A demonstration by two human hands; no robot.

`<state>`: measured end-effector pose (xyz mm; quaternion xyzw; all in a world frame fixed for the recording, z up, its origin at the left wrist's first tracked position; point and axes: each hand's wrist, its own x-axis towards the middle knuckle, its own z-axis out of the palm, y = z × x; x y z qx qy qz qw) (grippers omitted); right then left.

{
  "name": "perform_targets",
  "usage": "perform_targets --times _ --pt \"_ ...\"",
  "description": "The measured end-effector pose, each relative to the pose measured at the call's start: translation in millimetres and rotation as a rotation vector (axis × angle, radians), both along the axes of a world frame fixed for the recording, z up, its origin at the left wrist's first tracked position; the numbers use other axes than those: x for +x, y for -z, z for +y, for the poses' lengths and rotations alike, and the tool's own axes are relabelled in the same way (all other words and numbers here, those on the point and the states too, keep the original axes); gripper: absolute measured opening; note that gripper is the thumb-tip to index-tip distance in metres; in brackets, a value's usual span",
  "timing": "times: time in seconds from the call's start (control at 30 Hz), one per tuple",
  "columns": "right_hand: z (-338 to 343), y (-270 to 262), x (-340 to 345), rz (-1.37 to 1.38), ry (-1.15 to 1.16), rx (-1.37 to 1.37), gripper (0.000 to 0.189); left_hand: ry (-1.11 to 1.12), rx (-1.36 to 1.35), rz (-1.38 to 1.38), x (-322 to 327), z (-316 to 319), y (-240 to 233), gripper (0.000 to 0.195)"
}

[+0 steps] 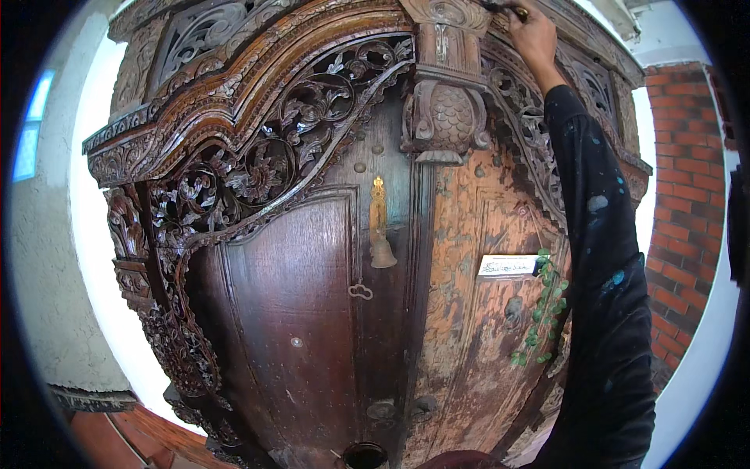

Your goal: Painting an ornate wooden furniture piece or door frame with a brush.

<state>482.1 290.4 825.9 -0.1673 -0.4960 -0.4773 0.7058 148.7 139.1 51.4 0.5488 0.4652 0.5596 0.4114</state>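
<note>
At the upper right, my right hand [532, 36] is raised against the carved wooden door frame, its fingers closed on a dark-handled tool, perhaps a brush, whose far end is cut off or hidden. Beside it stands the carved capital [448, 14] above a scaled wooden pendant [451, 114]. Glossy dark brown coating covers the left arched moulding [258, 82]; the wood on the right looks paler and duller. The left door panel [293, 281] is dark and shiny, the right door panel [463, 328] patchy and worn. My left hand is out of view; low before me shows a round dark container [364, 455].
A brass bell [384, 253] hangs from an ornate bracket, above a metal key-like handle [360, 291]. A sign bearing writing [508, 267] and a green trailing plant [545, 299] are on the right door. A brick wall [685, 205] rises at the right.
</note>
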Motion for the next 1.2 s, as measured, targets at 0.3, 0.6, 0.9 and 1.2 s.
perform_targets --times 0.3,0.6,0.9,1.2 --pt "11 -28 -61 -0.117 -0.027 0.073 0.023 -0.005 -0.009 -0.042 1 -9 6 0.094" --pt "-6 -19 -41 -0.075 -0.089 -0.041 0.019 -0.034 -0.102 -0.338 16 -24 34 0.093" --pt "-24 -54 -15 -0.091 -0.065 -0.178 0.022 0.003 -0.161 0.081 5 13 75 0.085" --pt "-53 -62 -30 -0.038 0.207 -0.353 0.018 0.028 -0.149 -0.391 37 -25 32 0.096"
